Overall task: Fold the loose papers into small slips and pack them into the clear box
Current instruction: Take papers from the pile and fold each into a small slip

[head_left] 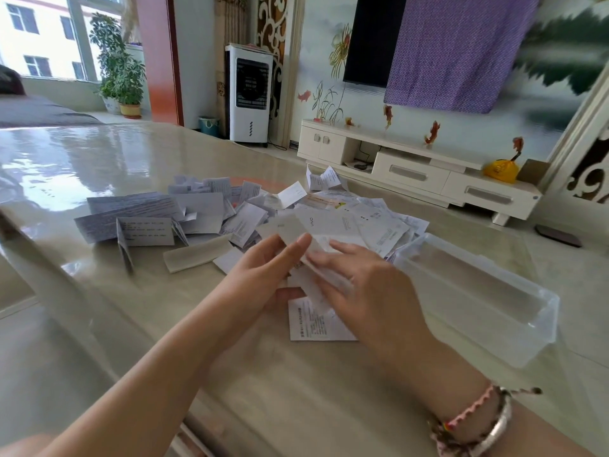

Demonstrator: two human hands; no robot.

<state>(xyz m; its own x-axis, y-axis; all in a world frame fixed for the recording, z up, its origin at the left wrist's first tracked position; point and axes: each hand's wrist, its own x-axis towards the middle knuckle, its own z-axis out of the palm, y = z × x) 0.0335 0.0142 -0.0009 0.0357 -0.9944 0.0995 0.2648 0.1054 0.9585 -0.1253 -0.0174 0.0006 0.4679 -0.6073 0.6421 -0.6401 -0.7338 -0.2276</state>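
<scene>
— Papers (pixel 230 212) heaped loose across the middle of the glossy table (pixel 66 166), within easy reach of both hands; some already creased, some flat. Where was the one being worked?

— Held up off the tabletop, just in front of the heap: a pale sheet (pixel 298 235) pinched by the left hand (pixel 263 275), thumb underneath, fingers curled over its top edge. Probably lifted so a fold could be pressed in mid-air.

— And the other hand?

— Right hand (pixel 359 278) laid over the same sheet, fingers fairly straight and spread, seemingly pressing or smoothing the crease; not clearly gripping. Blurred at the fingertips.

— Clear box?

— Clear plastic box (pixel 478 291) set just right of the right hand, open side up, apparently nothing in it yet. Likely parked there for a short drop. Printed sheet (pixel 313 321) lying flat under the hands.

— Progress?

— Judged early: many papers unfolded, none seen packed.
</scene>
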